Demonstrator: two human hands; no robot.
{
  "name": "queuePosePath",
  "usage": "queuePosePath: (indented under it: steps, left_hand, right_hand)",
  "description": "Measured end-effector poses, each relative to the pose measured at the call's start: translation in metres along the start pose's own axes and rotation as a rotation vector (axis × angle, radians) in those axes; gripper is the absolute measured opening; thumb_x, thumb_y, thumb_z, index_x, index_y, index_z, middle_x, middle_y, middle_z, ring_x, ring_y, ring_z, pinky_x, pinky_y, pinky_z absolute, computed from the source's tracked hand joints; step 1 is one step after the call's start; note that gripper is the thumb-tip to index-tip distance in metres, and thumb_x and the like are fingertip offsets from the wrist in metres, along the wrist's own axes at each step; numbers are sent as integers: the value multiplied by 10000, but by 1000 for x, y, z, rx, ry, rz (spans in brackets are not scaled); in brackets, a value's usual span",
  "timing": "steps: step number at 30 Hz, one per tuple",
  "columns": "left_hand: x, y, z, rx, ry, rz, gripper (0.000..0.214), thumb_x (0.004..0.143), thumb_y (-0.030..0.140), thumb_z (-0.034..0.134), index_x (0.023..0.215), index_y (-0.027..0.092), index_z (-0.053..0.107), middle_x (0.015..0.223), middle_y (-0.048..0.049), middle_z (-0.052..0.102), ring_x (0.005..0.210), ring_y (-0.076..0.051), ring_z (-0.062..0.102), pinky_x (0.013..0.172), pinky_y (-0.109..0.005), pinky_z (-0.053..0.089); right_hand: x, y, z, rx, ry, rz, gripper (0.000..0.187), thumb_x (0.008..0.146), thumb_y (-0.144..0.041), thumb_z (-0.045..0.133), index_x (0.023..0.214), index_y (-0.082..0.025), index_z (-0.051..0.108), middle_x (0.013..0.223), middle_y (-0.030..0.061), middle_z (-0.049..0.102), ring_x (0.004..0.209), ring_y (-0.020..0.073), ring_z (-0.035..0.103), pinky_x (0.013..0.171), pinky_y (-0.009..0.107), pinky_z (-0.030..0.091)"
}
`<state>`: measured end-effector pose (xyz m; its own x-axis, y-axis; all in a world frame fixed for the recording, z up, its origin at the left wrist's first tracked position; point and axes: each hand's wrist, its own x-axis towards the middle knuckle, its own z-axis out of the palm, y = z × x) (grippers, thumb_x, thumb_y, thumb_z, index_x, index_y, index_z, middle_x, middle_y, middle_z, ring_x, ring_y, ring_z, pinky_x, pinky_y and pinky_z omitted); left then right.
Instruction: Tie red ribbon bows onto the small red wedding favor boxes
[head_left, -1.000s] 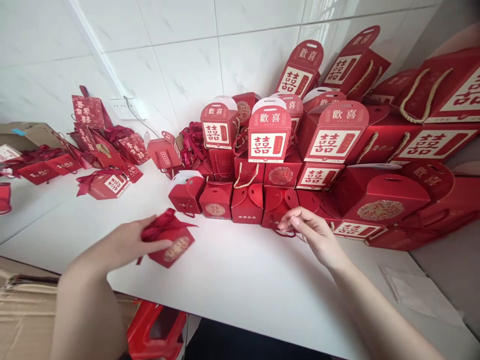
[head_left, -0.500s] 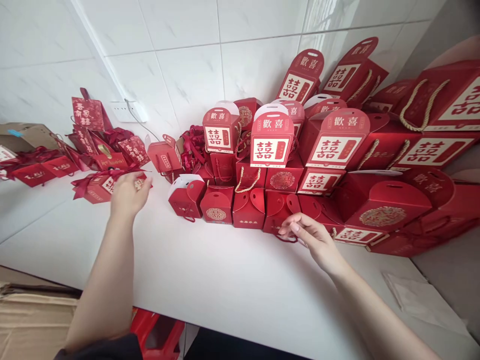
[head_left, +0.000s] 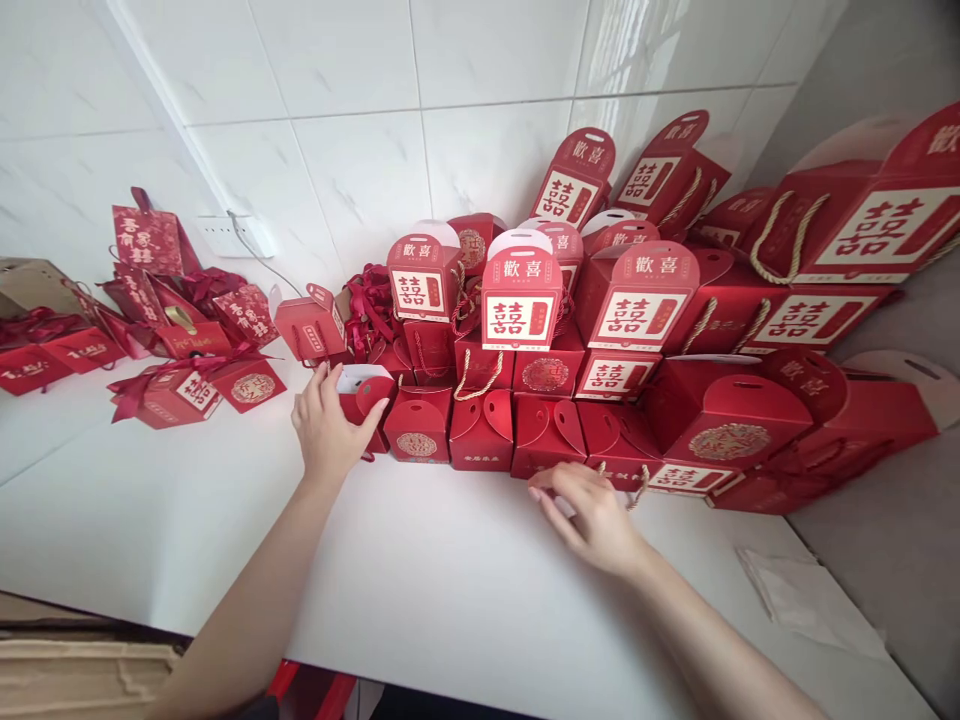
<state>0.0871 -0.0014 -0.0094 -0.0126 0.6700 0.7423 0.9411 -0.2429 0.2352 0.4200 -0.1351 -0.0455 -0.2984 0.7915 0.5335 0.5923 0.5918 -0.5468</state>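
Observation:
My left hand (head_left: 330,425) is at a small red gift box (head_left: 365,388) with a raised white inner flap, at the left end of the front row. Its fingers are spread along the box's left side and its thumb lies across the front; no firm hold shows. My right hand (head_left: 589,510) is low in front of a red box with rounded top flaps (head_left: 551,435). Its fingers are curled and thumb and fingertips come together; whatever they pinch is hidden. A gold cord handle (head_left: 641,488) hangs just right of it. Beside these stand a box with a gold emblem (head_left: 416,443) and another red box (head_left: 481,435).
Stacked red boxes (head_left: 641,310) fill the back and right. Ribboned boxes (head_left: 172,395) stand on the left of the white table (head_left: 420,560). A socket (head_left: 225,237) is on the tiled wall, a flat clear packet (head_left: 802,600) lies right, and cardboard (head_left: 75,680) lies below left.
My left hand has left the ribboned box and moved right to the small box with the white flap. My right hand has shifted slightly down and left; the dark red cord under it no longer shows.

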Motion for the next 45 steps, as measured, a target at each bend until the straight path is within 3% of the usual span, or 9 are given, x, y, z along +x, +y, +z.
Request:
queuePosePath:
  steps: [7, 16, 21, 27, 32, 35, 38, 43, 45]
  left_hand:
    - [-2, -9, 11, -111, -64, -84, 687, 863, 418, 590, 1454, 162, 348, 1333, -130, 609, 1255, -305, 530, 1045, -425, 391]
    - [-10, -21, 28, -70, -37, -17, 340, 912, 271, 474, 1181, 176, 660, 1242, -97, 684, 1262, -259, 542, 1127, -436, 309]
    - [-13, -23, 31, -78, -44, -24, 306, 903, 250, 454, 1024, 215, 732, 1181, -59, 720, 1282, -256, 533, 1126, -450, 302]
    - [-12, -19, 33, -89, -46, -51, 339, 925, 254, 409, 1095, 198, 697, 1207, -71, 701, 1278, -253, 521, 1086, -421, 341]
    - [-9, -12, 28, -100, -35, -73, 369, 926, 314, 421, 1225, 186, 596, 1346, -117, 593, 1262, -278, 516, 1083, -440, 341]
    - [-6, -8, 19, -126, 28, -92, 400, 928, 332, 440, 1284, 166, 514, 1370, -150, 552, 1277, -282, 499, 1110, -458, 326]
    - [8, -6, 9, -140, 84, -65, 400, 922, 327, 484, 1288, 165, 501, 1385, -162, 524, 1301, -285, 476, 1139, -476, 306]
    - [70, 3, -19, -242, 5, -28, 439, 882, 384, 585, 1276, 192, 552, 1354, -146, 538, 1282, -287, 504, 1095, -454, 408]
    - [96, 16, -37, -294, 7, -52, 423, 867, 408, 609, 1235, 199, 591, 1230, -107, 622, 1113, -260, 620, 1001, -427, 496]
  right_hand:
    - [0, 2, 26, 16, -123, -32, 130, 967, -200, 442, 938, -209, 569, 810, 54, 674, 723, 195, 623, 681, 316, 469]
    - [-2, 4, 35, 93, -146, 38, 124, 962, -201, 458, 949, -206, 582, 838, 55, 695, 731, 181, 643, 675, 293, 492]
    - [-3, 5, 41, 128, -160, 64, 125, 965, -195, 462, 940, -206, 584, 857, 58, 703, 745, 176, 653, 663, 276, 504]
    - [-2, 5, 43, 132, -175, 57, 143, 967, -196, 447, 925, -208, 583, 840, 59, 700, 746, 178, 655, 653, 274, 506]
    - [1, 3, 42, 86, -151, 5, 157, 959, -178, 442, 1013, -219, 583, 877, 67, 710, 767, 194, 666, 681, 306, 520]
    - [9, -1, 26, 27, -111, -70, 237, 940, -145, 460, 1139, -222, 563, 1005, 97, 710, 868, 224, 668, 749, 359, 527]
    - [27, -10, -9, -122, 32, -211, 419, 892, -94, 537, 1289, -222, 504, 1155, 130, 669, 989, 253, 644, 819, 411, 519]
    - [85, -34, -80, -215, 496, -142, 505, 851, -86, 615, 1316, -246, 496, 1211, 135, 607, 1143, 285, 573, 966, 473, 481]
    - [115, -40, -96, -210, 536, -106, 436, 880, -117, 596, 1283, -262, 513, 1215, 107, 611, 1166, 277, 566, 1015, 477, 459]
